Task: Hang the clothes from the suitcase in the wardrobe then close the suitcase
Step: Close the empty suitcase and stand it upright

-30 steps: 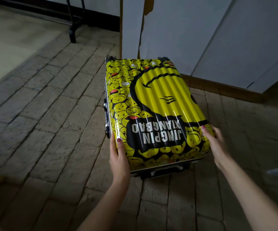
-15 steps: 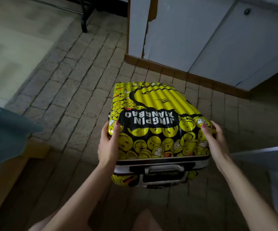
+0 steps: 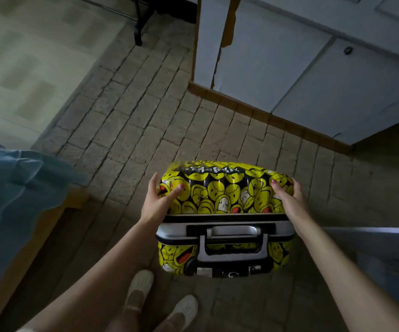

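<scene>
The suitcase, yellow with printed smiley faces, stands nearly upright on the brick-patterned floor, held between both hands. The left hand presses flat against the left side of its upper shell, fingers spread, thumb lying across the front face. The right hand clasps the opposite upper corner, fingers curled over the edge. Each grip is wide and open-palmed, closed on the shell from the outside; the case sits directly between them and extends below both wrists.

The suitcase is closed: the two shells meet along the silver frame. The carry handle and the dark retracted pull handle lie just below and between the hands, facing the camera.

Beyond the hands, well apart from the case, stand the pale wardrobe doors with a brown skirting. To the left of the left hand lies blue cloth over a wooden edge. Below the forearms, two feet in light slippers stand on the floor, near the base of the case.

Against the earlier frames: the case lay flat with its broad face up a second ago; it is now tipped onto its end, its top end turned to the camera, and sits nearer the person. The hands keep the same sides.
</scene>
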